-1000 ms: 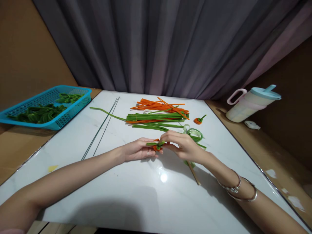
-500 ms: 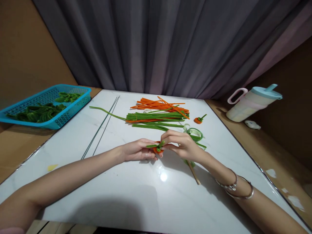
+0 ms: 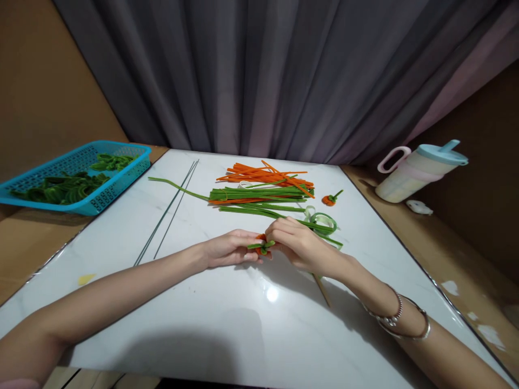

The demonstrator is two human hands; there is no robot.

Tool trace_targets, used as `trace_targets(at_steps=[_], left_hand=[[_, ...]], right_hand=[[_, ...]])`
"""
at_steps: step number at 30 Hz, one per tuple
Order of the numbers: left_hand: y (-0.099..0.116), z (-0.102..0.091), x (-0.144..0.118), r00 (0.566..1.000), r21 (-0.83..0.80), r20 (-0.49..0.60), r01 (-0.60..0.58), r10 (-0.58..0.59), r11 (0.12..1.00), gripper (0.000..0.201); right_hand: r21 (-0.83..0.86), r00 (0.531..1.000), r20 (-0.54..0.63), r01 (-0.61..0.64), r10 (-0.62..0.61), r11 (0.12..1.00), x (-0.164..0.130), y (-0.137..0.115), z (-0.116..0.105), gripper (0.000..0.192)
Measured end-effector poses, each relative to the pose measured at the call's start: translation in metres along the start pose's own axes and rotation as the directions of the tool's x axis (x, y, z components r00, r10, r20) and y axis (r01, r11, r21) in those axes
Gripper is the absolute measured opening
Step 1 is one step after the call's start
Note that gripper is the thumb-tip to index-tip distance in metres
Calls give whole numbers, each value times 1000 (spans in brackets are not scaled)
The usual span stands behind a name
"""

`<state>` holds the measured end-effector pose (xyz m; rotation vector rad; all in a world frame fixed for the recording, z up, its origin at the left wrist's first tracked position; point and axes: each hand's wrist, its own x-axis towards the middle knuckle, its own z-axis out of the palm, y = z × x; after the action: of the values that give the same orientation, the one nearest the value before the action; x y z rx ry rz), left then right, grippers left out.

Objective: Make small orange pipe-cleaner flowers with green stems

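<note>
Over the middle of the table, my left hand [image 3: 232, 249] grips a small orange pipe-cleaner fruit [image 3: 259, 250] between thumb and fingers. Green pipe-cleaner pieces stick out from its top to both sides. My right hand [image 3: 298, 244] is closed at the fruit's right side, its fingertips pinching the green part there; my knuckles partly hide them. A similar orange fruit with a green stem [image 3: 329, 200] lies farther back on the right. Just beyond my right hand are a roll of green tape [image 3: 324, 221] and loose green pipe cleaners [image 3: 259, 210]. A thin wooden stick [image 3: 323, 292] shows partly beneath that hand.
Bundled green pipe cleaners [image 3: 259, 194] and orange ones [image 3: 263, 175] lie at the back. Thin dark wires [image 3: 170, 210] rest on the left. A blue basket [image 3: 121, 175] with green coiled pieces stands at far left, a lidded cup [image 3: 419, 173] at far right.
My right hand has turned, with its fingers curling more and its wrist lowering slightly. The green piece on top of the fruit has swung from upright towards the right.
</note>
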<state>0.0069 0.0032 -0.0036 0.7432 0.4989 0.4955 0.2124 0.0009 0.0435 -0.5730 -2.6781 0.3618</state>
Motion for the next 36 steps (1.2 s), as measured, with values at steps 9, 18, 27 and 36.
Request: trace_targets(at_steps=[9, 18, 27, 36], left_hand=[[0, 0, -1, 999, 25, 52, 13, -15, 1000, 22], [0, 0, 1, 1000, 28, 5, 5, -5, 1000, 21], [-1, -2, 1, 999, 39, 36, -4, 3, 999, 23], [0, 0, 0, 999, 72, 54, -9, 5, 997, 18]], right_hand=[[171, 992, -123, 25, -4, 985, 4, 2, -1, 13], [201, 960, -193, -165, 205, 966, 5, 2, 9, 14], [207, 982, -29, -176, 185, 962, 2, 0, -5, 3], [203, 991, -30, -121, 130, 972, 2, 0, 0, 15]])
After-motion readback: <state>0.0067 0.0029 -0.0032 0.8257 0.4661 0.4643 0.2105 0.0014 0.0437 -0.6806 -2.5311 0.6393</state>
